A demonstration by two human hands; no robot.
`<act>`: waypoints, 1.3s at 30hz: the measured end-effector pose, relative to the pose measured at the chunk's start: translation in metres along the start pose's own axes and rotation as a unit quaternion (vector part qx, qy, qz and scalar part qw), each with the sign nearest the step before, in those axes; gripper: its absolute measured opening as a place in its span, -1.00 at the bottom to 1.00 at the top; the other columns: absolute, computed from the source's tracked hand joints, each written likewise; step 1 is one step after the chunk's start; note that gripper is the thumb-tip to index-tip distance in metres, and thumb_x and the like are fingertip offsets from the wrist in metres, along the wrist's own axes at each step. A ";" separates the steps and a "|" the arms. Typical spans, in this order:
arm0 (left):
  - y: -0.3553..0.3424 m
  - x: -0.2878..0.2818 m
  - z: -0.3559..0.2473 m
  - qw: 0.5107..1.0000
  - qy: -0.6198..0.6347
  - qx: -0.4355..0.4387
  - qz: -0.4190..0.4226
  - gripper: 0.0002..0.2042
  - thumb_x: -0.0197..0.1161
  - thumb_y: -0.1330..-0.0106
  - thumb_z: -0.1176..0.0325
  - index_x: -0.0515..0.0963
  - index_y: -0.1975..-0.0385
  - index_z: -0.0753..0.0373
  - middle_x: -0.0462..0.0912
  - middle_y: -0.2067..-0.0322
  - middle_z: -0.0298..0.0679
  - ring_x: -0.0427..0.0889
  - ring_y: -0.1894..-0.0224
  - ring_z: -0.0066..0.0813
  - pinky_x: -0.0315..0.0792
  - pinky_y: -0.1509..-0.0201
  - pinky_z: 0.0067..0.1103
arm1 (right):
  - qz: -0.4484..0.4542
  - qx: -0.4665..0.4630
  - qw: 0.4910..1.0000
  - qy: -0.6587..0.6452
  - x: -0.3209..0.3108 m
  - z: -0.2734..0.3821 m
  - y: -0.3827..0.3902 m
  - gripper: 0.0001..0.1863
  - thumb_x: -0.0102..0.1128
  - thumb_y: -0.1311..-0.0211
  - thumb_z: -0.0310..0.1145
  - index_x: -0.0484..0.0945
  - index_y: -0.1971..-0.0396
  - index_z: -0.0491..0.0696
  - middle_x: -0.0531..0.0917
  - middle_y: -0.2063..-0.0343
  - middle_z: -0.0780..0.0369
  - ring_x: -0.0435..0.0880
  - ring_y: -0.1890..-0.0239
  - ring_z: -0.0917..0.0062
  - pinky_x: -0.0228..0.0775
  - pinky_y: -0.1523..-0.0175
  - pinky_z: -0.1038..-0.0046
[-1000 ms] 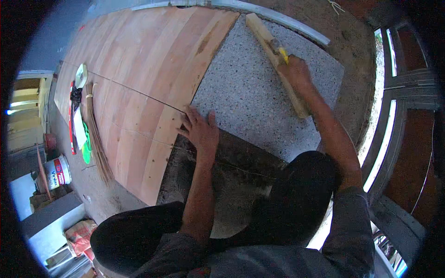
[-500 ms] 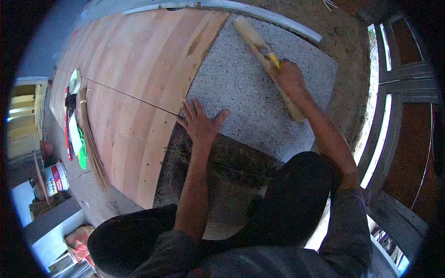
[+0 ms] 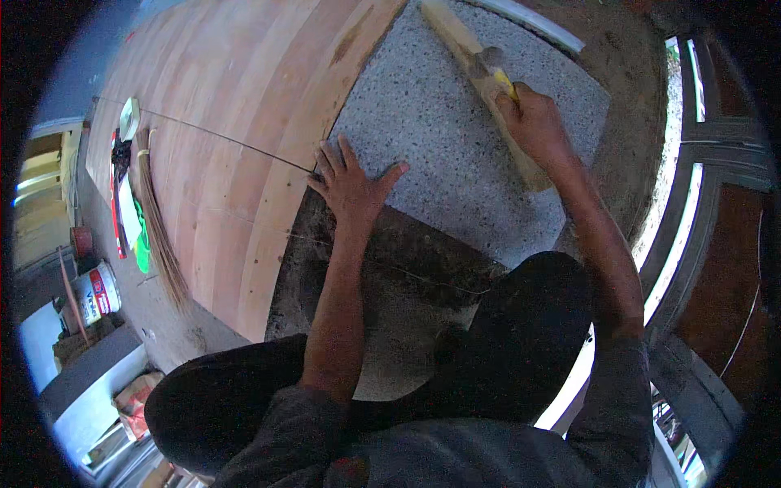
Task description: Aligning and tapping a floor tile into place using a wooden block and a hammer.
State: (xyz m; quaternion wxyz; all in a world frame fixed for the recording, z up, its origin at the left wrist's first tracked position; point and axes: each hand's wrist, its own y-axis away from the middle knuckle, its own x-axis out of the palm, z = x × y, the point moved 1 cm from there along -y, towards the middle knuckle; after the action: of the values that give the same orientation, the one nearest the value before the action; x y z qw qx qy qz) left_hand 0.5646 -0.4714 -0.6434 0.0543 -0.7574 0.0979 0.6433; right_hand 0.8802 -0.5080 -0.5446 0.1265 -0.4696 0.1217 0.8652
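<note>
My right hand (image 3: 533, 122) is closed around the yellow handle of a hammer (image 3: 494, 63). The hammer's rounded grey head is over a long wooden strip (image 3: 455, 37); whether they touch, I cannot tell. That strip lies slantwise across a grey speckled tile (image 3: 431, 122). Fingers spread, my left hand (image 3: 355, 189) rests palm down at the tile's left corner, its fingertips by the edge of the wood-patterned tiles (image 3: 268, 154). Bare dark ground (image 3: 390, 260) shows between the tile and my legs.
A thin taut string (image 3: 220, 140) crosses the wood-patterned tiles. At left lie a stick broom (image 3: 154, 211), a red level-like bar (image 3: 115, 220), a green cloth (image 3: 141, 244) and a roll of tape (image 3: 128, 119). Beyond stands a white bucket (image 3: 96, 291). A dark-framed door (image 3: 716, 154) is at right.
The view has shifted slightly, moving the scene up a little. The hammer head shows more clearly above the wooden strip. My left hand keeps its place at the tile's corner.
</note>
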 end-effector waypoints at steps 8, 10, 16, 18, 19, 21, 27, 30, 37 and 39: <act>-0.003 -0.002 -0.003 0.999 -0.032 -0.017 0.020 0.32 0.07 0.01 -0.71 0.06 -0.54 0.35 -0.02 -0.52 0.31 -0.08 -0.59 0.23 -0.28 -0.47 0.35 | -0.056 0.000 0.998 0.027 -0.003 -0.008 0.018 -0.59 0.13 -0.47 -0.10 0.55 0.09 -0.21 0.71 0.35 -0.13 0.73 0.28 -0.07 0.56 0.16 0.00; -0.003 -0.003 -0.003 0.999 -0.033 -0.015 0.028 0.31 0.08 0.00 -0.71 0.06 -0.55 0.33 -0.03 -0.52 0.32 -0.09 -0.59 0.26 -0.27 -0.47 0.35 | -0.087 -0.031 0.995 0.029 -0.007 -0.023 0.020 -0.64 0.14 -0.48 -0.14 0.57 0.09 -0.19 0.68 0.44 -0.09 0.73 0.41 0.02 0.53 0.29 0.09; -0.002 -0.003 -0.003 1.000 -0.014 -0.003 0.005 0.29 0.10 -0.01 -0.69 0.06 -0.55 0.31 -0.04 -0.51 0.34 -0.09 -0.57 0.32 -0.26 -0.45 0.38 | 0.006 -0.016 1.000 0.016 -0.011 -0.044 0.025 -0.60 0.10 -0.47 -0.11 0.58 0.09 -0.20 0.71 0.33 -0.12 0.73 0.22 -0.08 0.58 0.10 -0.01; -0.002 -0.002 -0.002 1.000 -0.014 0.002 0.003 0.28 0.11 -0.01 -0.68 0.06 -0.55 0.30 -0.04 -0.52 0.34 -0.09 -0.57 0.32 -0.27 -0.45 0.39 | 0.005 0.014 0.999 0.032 -0.010 -0.041 0.025 -0.62 0.11 -0.46 -0.13 0.60 0.09 -0.19 0.72 0.34 -0.10 0.74 0.22 -0.05 0.58 0.09 0.00; -0.001 -0.002 -0.002 1.000 -0.015 0.002 0.007 0.28 0.11 -0.01 -0.68 0.06 -0.55 0.30 -0.05 -0.52 0.34 -0.09 -0.57 0.32 -0.27 -0.44 0.40 | -0.001 0.014 0.999 0.038 -0.010 -0.039 0.024 -0.62 0.11 -0.45 -0.13 0.60 0.09 -0.18 0.73 0.34 -0.09 0.75 0.22 -0.03 0.59 0.09 0.01; -0.001 -0.002 -0.001 1.000 -0.012 -0.001 0.009 0.28 0.12 -0.01 -0.68 0.07 -0.55 0.30 -0.05 -0.52 0.34 -0.09 -0.58 0.32 -0.27 -0.44 0.40 | 0.016 0.020 0.999 0.035 -0.010 -0.036 0.021 -0.60 0.11 -0.45 -0.10 0.61 0.08 -0.17 0.74 0.32 -0.07 0.76 0.20 -0.01 0.59 0.07 0.02; -0.002 -0.002 0.000 1.000 -0.008 -0.009 0.026 0.35 0.05 0.03 -0.74 -0.01 -0.56 0.35 -0.08 -0.53 0.29 -0.13 -0.60 0.22 -0.22 -0.41 0.43 | 0.011 0.030 0.998 0.058 -0.008 -0.032 0.003 -0.40 0.19 -0.32 0.14 0.65 0.06 -0.17 0.75 0.26 -0.08 0.77 0.20 0.02 0.61 0.03 0.07; -0.003 0.001 0.001 1.000 -0.022 -0.002 0.021 0.36 0.05 0.03 -0.74 -0.01 -0.56 0.35 -0.07 -0.53 0.29 -0.15 -0.61 0.20 -0.22 -0.41 0.43 | 0.016 0.053 0.993 0.100 -0.002 -0.033 -0.008 -0.31 0.26 -0.21 0.25 0.68 0.10 -0.17 0.76 0.26 -0.07 0.78 0.20 0.05 0.61 0.02 0.09; -0.002 0.004 0.002 1.000 -0.008 0.004 -0.001 0.30 0.09 0.00 -0.70 0.08 -0.53 0.36 -0.02 -0.51 0.32 -0.08 -0.58 0.26 -0.23 -0.40 0.46 | 0.064 0.105 0.992 0.000 0.004 -0.043 -0.014 -0.43 0.39 -0.13 0.06 0.71 0.23 -0.25 0.76 0.35 -0.03 0.78 0.29 0.19 0.58 0.11 0.17; -0.001 0.003 0.001 1.000 -0.009 0.013 -0.019 0.28 0.11 -0.02 -0.68 0.11 -0.52 0.36 0.02 -0.50 0.33 -0.04 -0.57 0.30 -0.22 -0.39 0.46 | 0.047 0.086 0.995 0.007 0.000 -0.048 -0.011 -0.43 0.40 -0.12 0.04 0.70 0.20 -0.25 0.75 0.34 -0.03 0.77 0.30 0.22 0.58 0.11 0.20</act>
State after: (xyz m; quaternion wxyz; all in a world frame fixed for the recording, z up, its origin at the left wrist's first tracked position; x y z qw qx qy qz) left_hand 0.5640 -0.4705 -0.6469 0.0775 -0.7525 0.0913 0.6476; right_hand 0.9211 -0.5131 -0.5711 0.1252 -0.4569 0.2185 0.8531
